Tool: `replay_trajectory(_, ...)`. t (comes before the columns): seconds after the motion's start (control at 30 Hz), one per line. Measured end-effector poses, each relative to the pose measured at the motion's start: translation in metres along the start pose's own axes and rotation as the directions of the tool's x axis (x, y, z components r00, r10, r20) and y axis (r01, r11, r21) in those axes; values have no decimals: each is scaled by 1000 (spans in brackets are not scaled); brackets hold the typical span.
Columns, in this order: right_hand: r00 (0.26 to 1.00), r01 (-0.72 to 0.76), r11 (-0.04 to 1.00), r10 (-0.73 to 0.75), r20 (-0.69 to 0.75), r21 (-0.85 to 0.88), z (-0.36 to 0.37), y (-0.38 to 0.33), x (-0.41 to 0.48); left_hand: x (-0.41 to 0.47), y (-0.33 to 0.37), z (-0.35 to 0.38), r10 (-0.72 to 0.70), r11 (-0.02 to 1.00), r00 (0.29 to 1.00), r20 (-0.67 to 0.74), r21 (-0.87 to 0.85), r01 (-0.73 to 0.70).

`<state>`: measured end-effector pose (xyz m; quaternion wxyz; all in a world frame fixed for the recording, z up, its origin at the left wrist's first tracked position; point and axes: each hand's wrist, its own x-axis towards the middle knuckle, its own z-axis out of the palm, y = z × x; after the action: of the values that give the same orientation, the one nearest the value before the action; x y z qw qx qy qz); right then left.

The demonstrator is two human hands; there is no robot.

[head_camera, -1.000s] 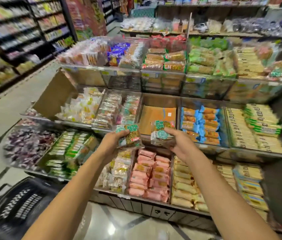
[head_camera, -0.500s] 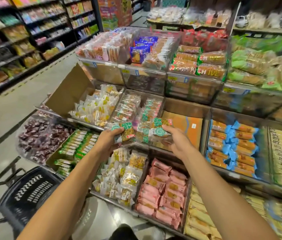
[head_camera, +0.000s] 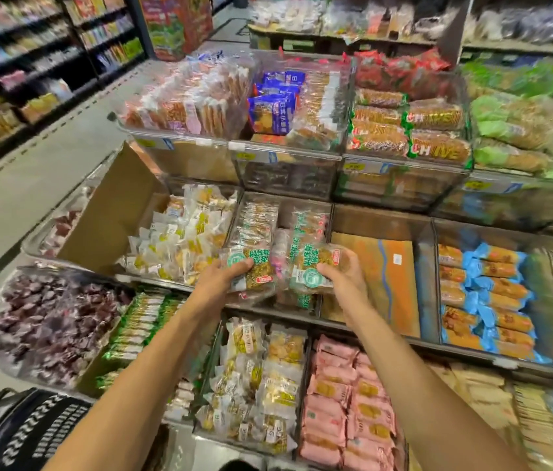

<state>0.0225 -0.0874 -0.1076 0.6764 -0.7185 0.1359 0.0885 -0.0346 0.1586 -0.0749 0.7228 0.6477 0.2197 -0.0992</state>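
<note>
Shop aisle, tiered snack rack [head_camera: 285,154]. The left hand [head_camera: 220,280] grips a clear packet with a green label, the left packet [head_camera: 256,268], with its fingers curled over the near edge. The right hand [head_camera: 344,278] pinches a matching one, the right packet [head_camera: 314,266], thumb on the front face and fingers wrapped behind. Both hands are full, neither released.

The two packets sit side by side, nearly touching, printed faces up. They are held just above the front lip of the middle-tier compartment [head_camera: 302,215], which holds rows of the same green-label packets. So the packets are in the air, in hand, not resting in the bin.

One packet per hand, labels toward the camera, over the matching stock: this reads as lining them up to go in with the rest, though a pick-out cannot be ruled out. The grip is on the near edges, which leaves the far ends free to slide in first. Keeping them level stops the loose contents from bunching at one end.

The view is motion-blurred here. I cannot tell whether each hand has a single packet or a thin stack.

- A cardboard sheet [head_camera: 380,266] lies in the compartment just to the right.
- Blue-wrapped bars [head_camera: 485,294] are beyond the sheet.
- Pink packets [head_camera: 346,396] are on the tier below, under the right forearm.
- A black basket [head_camera: 30,433] is at lower left, well apart from both hands.
</note>
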Motion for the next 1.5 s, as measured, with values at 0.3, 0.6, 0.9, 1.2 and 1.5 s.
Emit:
replay_trajectory(0.3, 985, -49, 990, 71, -159, 135, 9, 23, 1, 33, 8, -5, 80, 987, 994, 81, 130, -90)
replay_trajectory(0.6, 912, -42, 981, 115, -394, 190, -8, 27, 0, 53, 15, 24, 163, 872, 947, 278, 409, -270)
replay_trajectory(0.9, 894, -64, 994, 18, -448, -87, 2, 38, -1, 75, -9, 59, 154, 354, 911, 383, 839, -412)
replay_trajectory(1.2, 892, -53, 967, -65, -447, -248, 3, 39, 2, 82, -19, 78, 100, -109, 829, 550, 835, -540)
replay_trajectory(1.5, 873, -30, 972, -88, -479, -233, 3, 35, 0, 78, -23, 76, 223, 614, 944, 243, 717, -330)
